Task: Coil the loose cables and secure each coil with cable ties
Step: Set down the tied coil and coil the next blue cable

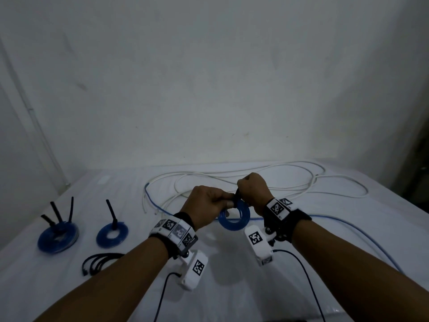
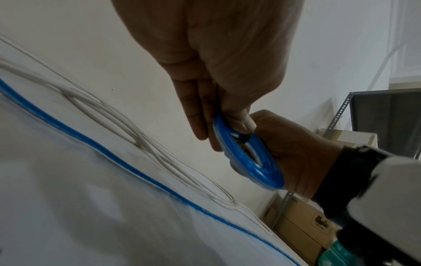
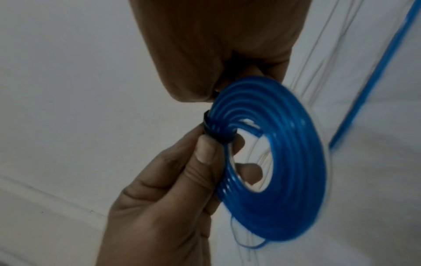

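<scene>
A flat blue cable coil (image 1: 234,219) is held above the table between both hands. My left hand (image 1: 226,203) pinches the coil's upper rim, thumb on one face and fingers behind (image 3: 205,153). A black cable tie (image 3: 212,133) wraps the coil right at that pinch. My right hand (image 1: 241,194) is fisted around the tie's tail (image 1: 237,196) just above the coil. In the left wrist view the coil (image 2: 257,165) stands edge-on against the right hand (image 2: 296,153). A loose blue cable (image 1: 348,228) and a loose white cable (image 1: 255,180) lie on the table.
Two tied blue coils lie at the left, one (image 1: 58,235) with three upright ties and one (image 1: 112,233) with a single tie. Spare black ties (image 1: 99,261) lie near the left forearm. The white table (image 1: 232,287) meets a wall behind; a shelf (image 2: 387,117) stands right.
</scene>
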